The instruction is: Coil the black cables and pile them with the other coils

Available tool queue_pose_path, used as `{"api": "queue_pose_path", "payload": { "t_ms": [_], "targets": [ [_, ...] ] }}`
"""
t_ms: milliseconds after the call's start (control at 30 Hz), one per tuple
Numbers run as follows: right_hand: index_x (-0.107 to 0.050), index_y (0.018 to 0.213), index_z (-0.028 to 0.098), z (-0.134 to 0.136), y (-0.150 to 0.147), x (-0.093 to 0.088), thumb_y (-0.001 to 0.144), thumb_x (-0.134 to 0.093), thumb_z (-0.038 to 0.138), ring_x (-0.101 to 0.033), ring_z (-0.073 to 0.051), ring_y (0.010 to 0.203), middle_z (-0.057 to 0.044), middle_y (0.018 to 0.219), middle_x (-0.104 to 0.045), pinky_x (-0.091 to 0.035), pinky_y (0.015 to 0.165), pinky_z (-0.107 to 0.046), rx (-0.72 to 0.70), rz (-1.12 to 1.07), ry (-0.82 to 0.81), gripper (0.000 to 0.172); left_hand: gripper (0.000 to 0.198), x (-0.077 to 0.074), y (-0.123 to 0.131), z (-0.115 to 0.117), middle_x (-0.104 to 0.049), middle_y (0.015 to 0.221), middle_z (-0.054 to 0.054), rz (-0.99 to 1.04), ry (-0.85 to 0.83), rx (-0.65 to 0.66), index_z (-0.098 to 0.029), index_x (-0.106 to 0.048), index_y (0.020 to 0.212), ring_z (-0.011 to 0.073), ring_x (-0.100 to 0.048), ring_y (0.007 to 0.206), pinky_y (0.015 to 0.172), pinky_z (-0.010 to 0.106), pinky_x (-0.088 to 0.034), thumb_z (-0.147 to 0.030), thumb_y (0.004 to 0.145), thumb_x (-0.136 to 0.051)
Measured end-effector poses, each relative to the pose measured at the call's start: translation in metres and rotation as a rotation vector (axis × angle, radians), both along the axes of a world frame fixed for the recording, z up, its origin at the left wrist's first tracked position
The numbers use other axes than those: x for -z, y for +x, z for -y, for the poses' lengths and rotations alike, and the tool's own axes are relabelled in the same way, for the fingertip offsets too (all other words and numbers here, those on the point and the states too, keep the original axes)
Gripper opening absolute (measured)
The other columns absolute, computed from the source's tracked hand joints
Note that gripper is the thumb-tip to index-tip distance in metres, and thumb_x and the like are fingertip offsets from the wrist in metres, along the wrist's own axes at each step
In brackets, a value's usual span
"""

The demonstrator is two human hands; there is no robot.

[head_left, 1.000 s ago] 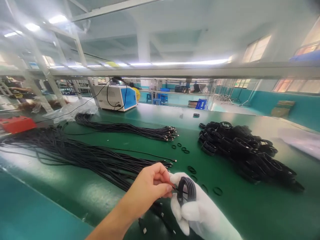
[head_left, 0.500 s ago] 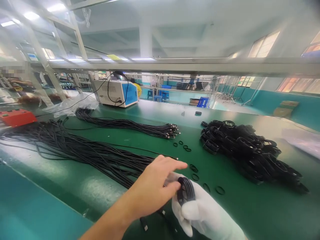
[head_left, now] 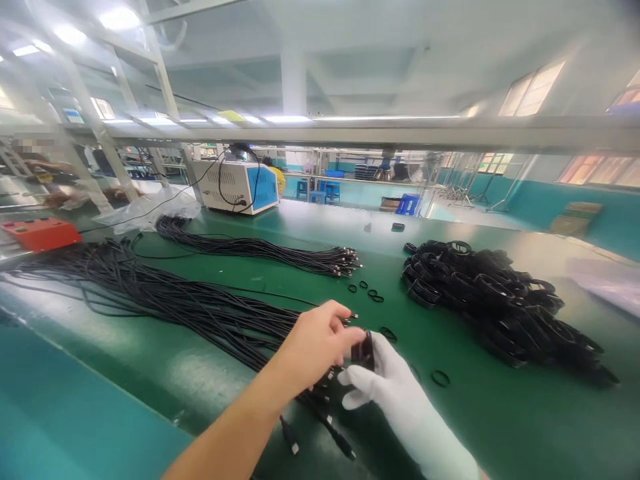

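A small coil of black cable [head_left: 364, 353] stands between my two hands, just above the table. My right hand [head_left: 390, 383], in a white glove, grips the coil from the right, with some of its fingers hidden behind it. My bare left hand [head_left: 317, 340] has its fingers curled and pinches the coil's left side. Below and behind my left hand lie loose black cables [head_left: 215, 307] with metal plug ends. Thin black rings lie near my right hand, one ring [head_left: 441, 379] to its right and another ring [head_left: 388, 334] just beyond it.
A large heap of coiled black cables [head_left: 480, 293] lies on the right of the green table [head_left: 320, 220]. A second cable bundle [head_left: 260, 250] stretches across farther back. A white and blue machine [head_left: 240, 187] stands behind it; a red box [head_left: 43, 233] sits far left. A metal beam [head_left: 320, 133] crosses above.
The coil has risen and turned in my gloved right hand. My left hand's outstretched index finger has curled in, and its thumb now presses at the coil. The view has shifted slightly.
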State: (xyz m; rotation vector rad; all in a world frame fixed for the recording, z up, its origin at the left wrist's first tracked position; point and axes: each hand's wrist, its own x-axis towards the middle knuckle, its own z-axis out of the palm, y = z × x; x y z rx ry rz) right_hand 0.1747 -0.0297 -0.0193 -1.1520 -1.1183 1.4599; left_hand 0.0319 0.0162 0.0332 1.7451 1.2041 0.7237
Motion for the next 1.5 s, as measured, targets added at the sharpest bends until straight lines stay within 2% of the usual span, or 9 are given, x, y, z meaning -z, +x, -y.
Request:
{"api": "queue_pose_path", "payload": {
  "t_ms": [200,467,633,800,933,1067,1200,1367,1500],
  "targets": [
    [-0.051,0.112,0.014,0.004,0.004,0.003,0.075,-0.064,0.027,-0.060,-0.021,0.092,-0.012,0.110,-0.054,-0.051,0.075,-0.035,-0.271,-0.380,0.024,0.042,0.016,0.013,-0.009,0.012,-0.051,0.060,-0.005,0.228,-0.166,0.006,-0.016,-0.057,0.075,0.0062,-0.040,0.047,0.045,0.018,-0.031,-0.031,0.078,-0.055],
    [-0.052,0.109,0.014,-0.003,0.002,0.005,0.060,-0.077,0.028,-0.062,-0.025,0.088,-0.010,0.095,-0.062,-0.052,0.073,-0.039,-0.272,-0.171,-0.048,0.056,0.011,0.032,-0.004,0.021,-0.045,0.054,-0.006,0.455,-0.408,0.084,-0.013,-0.055,0.071,0.0032,-0.033,0.043,0.041,0.017,-0.021,-0.020,0.067,-0.063],
    [-0.057,0.103,0.011,0.003,0.005,0.003,0.068,-0.070,0.031,-0.059,-0.019,0.083,-0.009,0.088,-0.061,-0.050,0.072,-0.033,-0.427,-0.341,-0.066,0.043,0.016,0.035,-0.004,0.025,-0.045,0.053,-0.006,0.486,-0.443,0.158,-0.015,-0.050,0.069,0.0048,-0.036,0.044,0.043,0.018,-0.026,-0.027,0.073,-0.059],
    [-0.059,0.096,0.012,0.001,0.003,0.004,0.067,-0.071,0.024,-0.057,-0.017,0.079,-0.005,0.082,-0.059,-0.049,0.074,-0.033,-0.317,-0.252,-0.038,0.034,0.013,0.034,-0.002,0.025,-0.050,0.058,-0.004,0.273,-0.312,0.097,-0.017,-0.048,0.067,0.0090,-0.045,0.053,0.052,0.021,-0.037,-0.026,0.075,-0.053],
    [-0.058,0.096,0.012,0.002,0.004,0.007,0.071,-0.067,0.025,-0.056,-0.016,0.079,-0.005,0.082,-0.058,-0.049,0.073,-0.032,-0.381,-0.330,-0.050,0.030,0.015,0.034,-0.004,0.024,-0.052,0.056,-0.003,0.300,-0.335,0.185,-0.017,-0.047,0.068,0.0105,-0.049,0.051,0.054,0.023,-0.040,-0.027,0.079,-0.048],
    [-0.052,0.106,0.015,0.006,0.004,0.008,0.073,-0.064,0.022,-0.059,-0.017,0.081,-0.007,0.092,-0.057,-0.050,0.070,-0.031,-0.400,-0.406,-0.066,0.036,0.011,0.030,-0.010,0.026,-0.059,0.075,0.000,0.071,0.038,0.005,-0.019,-0.057,0.084,0.0130,-0.054,0.064,0.060,0.024,-0.043,-0.019,0.079,-0.048],
    [-0.051,0.108,0.013,0.009,0.000,0.003,0.069,-0.066,0.016,-0.060,-0.019,0.081,-0.006,0.091,-0.056,-0.052,0.068,-0.034,-0.394,-0.338,-0.070,0.042,0.039,0.035,-0.010,0.026,-0.058,0.096,0.000,-0.042,0.368,0.019,-0.023,-0.062,0.095,0.0128,-0.056,0.079,0.075,0.023,-0.044,0.001,0.070,-0.043],
    [-0.052,0.107,0.012,0.008,-0.003,0.002,0.065,-0.071,0.022,-0.059,-0.016,0.073,-0.006,0.085,-0.057,-0.052,0.061,-0.030,-0.368,-0.342,-0.065,0.047,0.035,0.054,-0.003,0.023,-0.058,0.080,0.002,-0.035,0.492,-0.075,-0.019,-0.067,0.085,0.0127,-0.057,0.073,0.068,0.022,-0.045,0.002,0.073,-0.042],
    [-0.053,0.107,0.013,0.006,-0.003,0.008,0.071,-0.068,0.022,-0.059,-0.017,0.077,-0.006,0.091,-0.056,-0.052,0.064,-0.031,-0.373,-0.403,-0.006,0.040,0.033,0.060,0.001,0.020,-0.059,0.079,0.002,0.004,0.521,-0.144,-0.018,-0.067,0.085,0.0121,-0.058,0.071,0.066,0.021,-0.045,0.001,0.076,-0.042]
  ]
}}
